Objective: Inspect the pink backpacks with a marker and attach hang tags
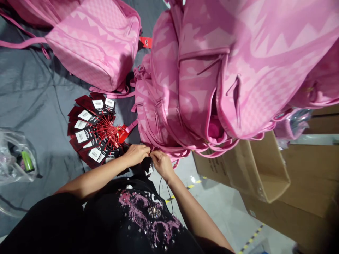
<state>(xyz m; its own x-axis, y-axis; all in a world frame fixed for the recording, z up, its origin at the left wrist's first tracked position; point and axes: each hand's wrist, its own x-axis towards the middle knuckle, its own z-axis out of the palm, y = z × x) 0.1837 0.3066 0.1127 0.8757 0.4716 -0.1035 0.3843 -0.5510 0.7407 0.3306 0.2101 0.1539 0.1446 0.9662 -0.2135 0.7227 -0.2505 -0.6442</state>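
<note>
Two hands meet at the foot of a row of pink backpacks

In the head view, the left hand [137,154] and the right hand [162,163] come together at the near edge of the table [39,106], which has a grey cover. The fingertips of each hand are pinched together, just beside the lower edge of the pink backpacks [165,81]; what they pinch is too small to make out. A dark tag [146,165] hangs just below, between the hands.

The backpacks crowd together from the near edge towards the far side, at the table's right. The largest, at the right, shows its zipped pockets, and pink straps loop along its lower side. Another pink backpack [90,46] lies towards the far left corner, with a red tag [146,42] near its right side.

Just left of the hands, dark red and black tags [82,135] with white labels fan out on the cover, their red strings [107,128] gathered towards the right. A clear plastic bag [10,169] with a bright green item [27,161] rests by the left edge. Right of the table, cardboard boxes [296,183] stand on a pale floor [219,197] marked with yellow and black tape [251,240].
</note>
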